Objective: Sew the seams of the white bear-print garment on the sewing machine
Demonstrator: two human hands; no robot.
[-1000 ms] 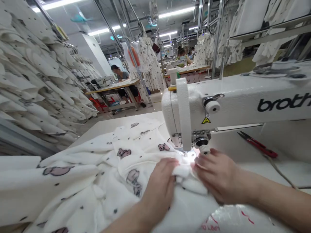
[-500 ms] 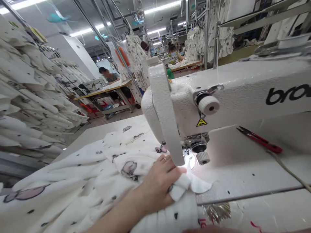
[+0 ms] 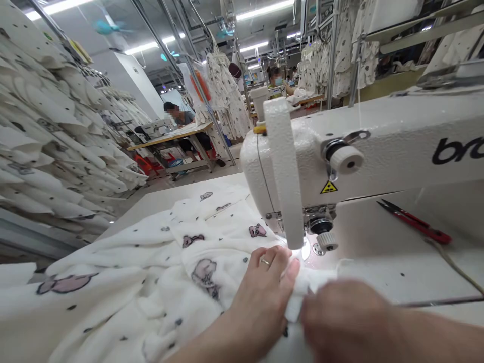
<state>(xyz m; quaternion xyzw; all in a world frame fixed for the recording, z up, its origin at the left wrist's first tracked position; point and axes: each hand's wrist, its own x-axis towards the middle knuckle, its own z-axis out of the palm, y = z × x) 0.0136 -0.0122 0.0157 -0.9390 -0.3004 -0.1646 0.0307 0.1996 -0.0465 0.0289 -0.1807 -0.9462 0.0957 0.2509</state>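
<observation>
White plush fabric (image 3: 159, 282) with pink animal prints and dark spots spreads in folds over the left of the sewing table. My left hand (image 3: 257, 297), wearing a ring, is closed on its edge just in front of the lit needle area of the white sewing machine (image 3: 393, 146). Close by on the right, my right hand (image 3: 348, 315) is blurred but looks like a fist at the fabric's near edge. Its fingertips are hidden, and the needle is covered by the machine's front lever (image 3: 287, 176).
Red-handled thread snips (image 3: 419, 222) lie on the machine bed to the right, beside a cord (image 3: 454, 262). Hanging printed garments (image 3: 56, 136) crowd the left side. Farther back, a person (image 3: 183, 117) sits at another sewing table (image 3: 170, 136).
My right hand has come in from the bottom edge to the fabric beside my left hand. The loose white flap there now lies lower and partly hidden. The view has shifted slightly left.
</observation>
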